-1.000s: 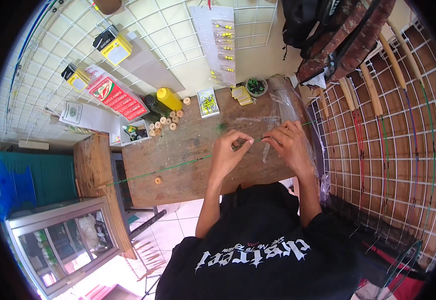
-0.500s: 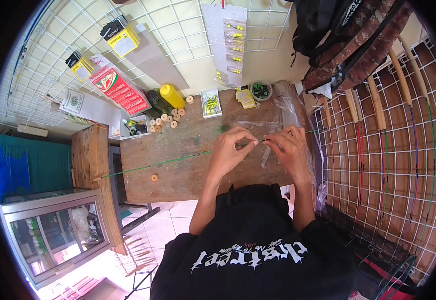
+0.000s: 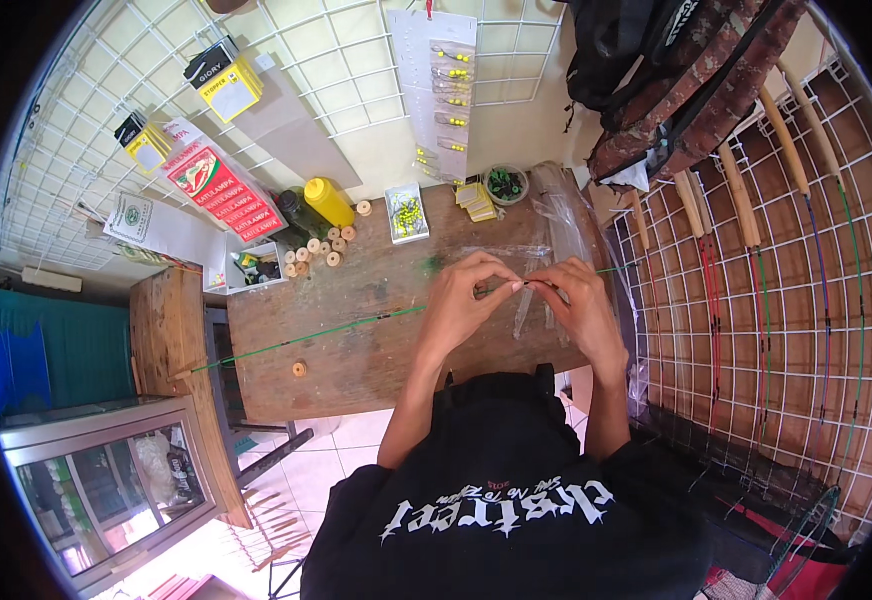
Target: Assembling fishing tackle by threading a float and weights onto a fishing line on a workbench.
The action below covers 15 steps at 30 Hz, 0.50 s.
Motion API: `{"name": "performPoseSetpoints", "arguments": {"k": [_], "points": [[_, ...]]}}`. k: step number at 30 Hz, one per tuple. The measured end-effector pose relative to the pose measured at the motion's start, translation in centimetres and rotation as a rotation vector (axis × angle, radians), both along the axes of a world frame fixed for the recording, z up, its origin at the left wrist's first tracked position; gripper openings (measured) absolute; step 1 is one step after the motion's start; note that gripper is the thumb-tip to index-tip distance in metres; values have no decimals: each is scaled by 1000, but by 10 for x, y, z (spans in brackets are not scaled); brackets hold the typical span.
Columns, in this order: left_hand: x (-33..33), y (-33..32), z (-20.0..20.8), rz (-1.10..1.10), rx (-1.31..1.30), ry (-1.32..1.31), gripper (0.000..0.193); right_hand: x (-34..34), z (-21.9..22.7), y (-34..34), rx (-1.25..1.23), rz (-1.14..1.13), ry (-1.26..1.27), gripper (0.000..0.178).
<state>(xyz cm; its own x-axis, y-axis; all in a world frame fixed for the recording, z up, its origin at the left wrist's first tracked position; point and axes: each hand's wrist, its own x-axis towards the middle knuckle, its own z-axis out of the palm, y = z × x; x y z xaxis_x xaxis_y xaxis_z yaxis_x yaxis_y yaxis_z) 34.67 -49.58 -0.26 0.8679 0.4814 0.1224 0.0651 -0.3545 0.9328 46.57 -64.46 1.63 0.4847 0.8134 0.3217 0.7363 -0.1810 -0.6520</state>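
Left hand [image 3: 461,300] and right hand [image 3: 578,300] both pinch a thin green rod [image 3: 356,325] over the wooden table [image 3: 356,370], fingertips nearly meeting. The rod's far end overhangs the table's left edge.

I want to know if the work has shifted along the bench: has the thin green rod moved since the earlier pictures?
Cannot tell. The thin green rod lies across the wooden table, its end by the small ring as before; the head camera itself shifted.

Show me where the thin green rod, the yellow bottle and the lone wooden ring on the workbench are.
thin green rod [image 3: 336,330], head view, middle of its length left of the hands.
yellow bottle [image 3: 328,201], head view, middle of its body.
lone wooden ring [image 3: 299,369], head view, on the ring near the bench's front edge.
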Motion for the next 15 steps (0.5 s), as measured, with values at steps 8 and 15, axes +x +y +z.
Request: {"name": "performPoseSetpoints", "arguments": {"k": [8,15], "points": [[-1,-3,-7,-31,-10,6,14,-1,14,-1,-192,-8,122,14],[-8,1,-13,2,-82,-44,13,-4,16,0,-106,4,41,16]]}}
